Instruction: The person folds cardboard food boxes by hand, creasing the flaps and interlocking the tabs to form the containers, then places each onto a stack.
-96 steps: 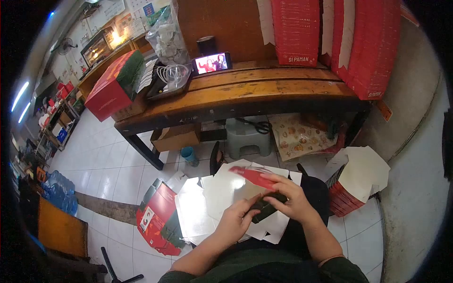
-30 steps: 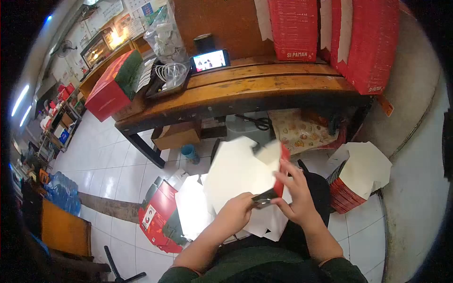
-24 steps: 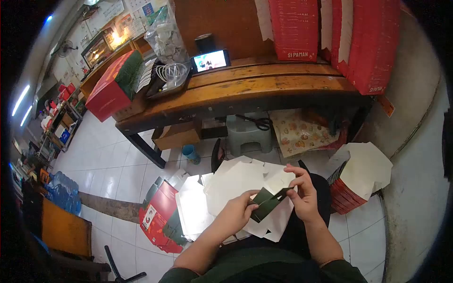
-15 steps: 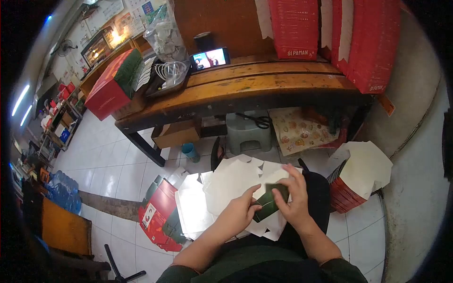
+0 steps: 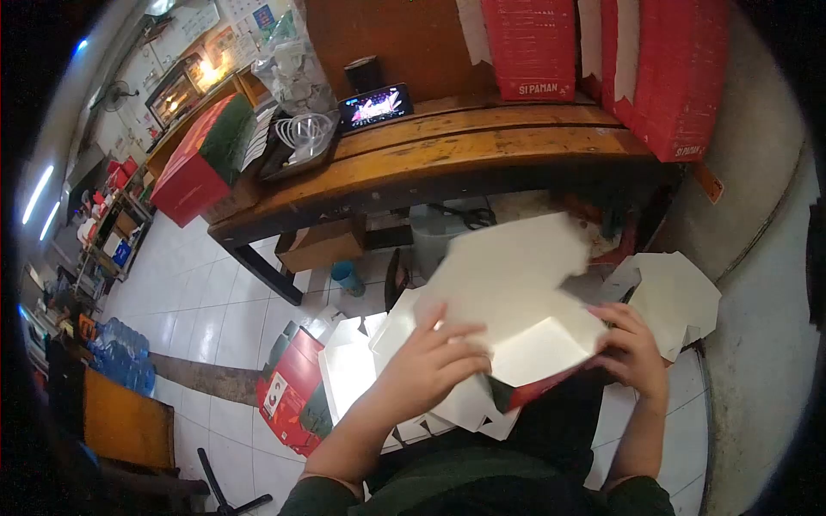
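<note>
A partly folded cardboard box [image 5: 542, 348], white inside with red and green outside, is held up over my lap with its large lid flap [image 5: 516, 258] raised. My right hand [image 5: 635, 348] grips the box's right edge, fingers curled over it. At the box's left side is my left hand [image 5: 434, 365], its fingers stretched apart and slightly blurred; whether they press on the cardboard is hard to see. Under it lie flat white cardboard blanks [image 5: 353, 365] across my lap. More printed blanks [image 5: 291, 391], red and green, lie to the left.
On my right stands a stack of cartons [image 5: 675, 301]. Ahead, a wooden bench [image 5: 482, 150] carries a phone [image 5: 376, 107], a red-green box [image 5: 206, 159] and tall red stacks [image 5: 533, 52]. A grey stool [image 5: 430, 236] with scissors and a blue cup [image 5: 348, 278] are below.
A white-inside box with a raised flap is now lifted in front of me. My right hand has moved right to its edge; my left hand has opened its fingers from a pinch.
</note>
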